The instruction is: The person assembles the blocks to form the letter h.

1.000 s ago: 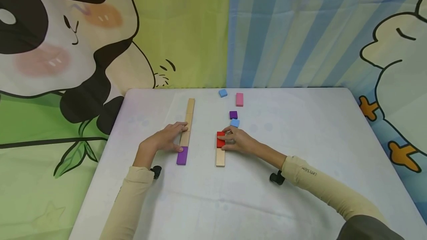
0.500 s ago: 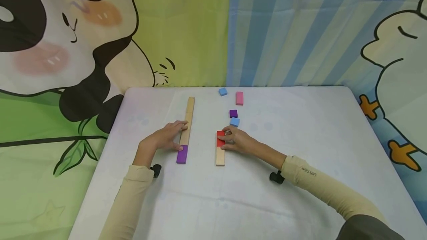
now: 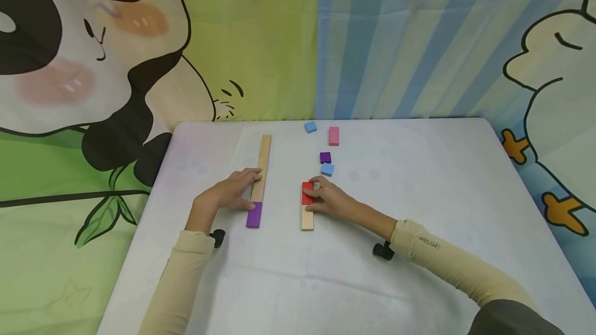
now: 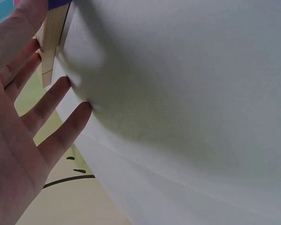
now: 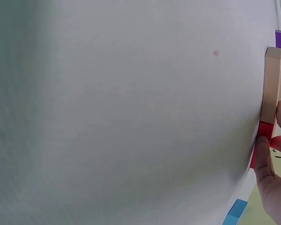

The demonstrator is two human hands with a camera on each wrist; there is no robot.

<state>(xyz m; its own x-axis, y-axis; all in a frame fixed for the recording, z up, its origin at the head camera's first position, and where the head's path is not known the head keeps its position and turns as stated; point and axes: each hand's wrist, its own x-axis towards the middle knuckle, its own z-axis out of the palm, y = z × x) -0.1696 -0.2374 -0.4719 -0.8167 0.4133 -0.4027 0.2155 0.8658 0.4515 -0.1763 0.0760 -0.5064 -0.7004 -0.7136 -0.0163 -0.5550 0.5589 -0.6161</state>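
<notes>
My left hand [image 3: 230, 192] lies along a row of plain wooden blocks [image 3: 264, 155], its thumb at the purple block [image 3: 253, 217] on the row's near end. In the left wrist view the fingers are extended and spread, two of them at the side of the wooden row [image 4: 51, 40]. To the right, my right hand [image 3: 337, 200] pinches a red block [image 3: 307, 186], partly covered by the fingers. A single wooden block [image 3: 307, 220] stands end to end with it on the near side. The right wrist view shows the red block [image 5: 266, 128] meeting that wooden block [image 5: 272, 84].
Just beyond the right hand lie a light blue block [image 3: 327, 169] and a small dark purple block [image 3: 325, 157]. A pink block [image 3: 333, 136] and another light blue block [image 3: 310, 127] are near the far edge of the white table [image 3: 419, 169].
The right hand and forearm have shifted slightly left, with the thumb now lower over the joint between red and wooden blocks. The left hand stays put along its row.
</notes>
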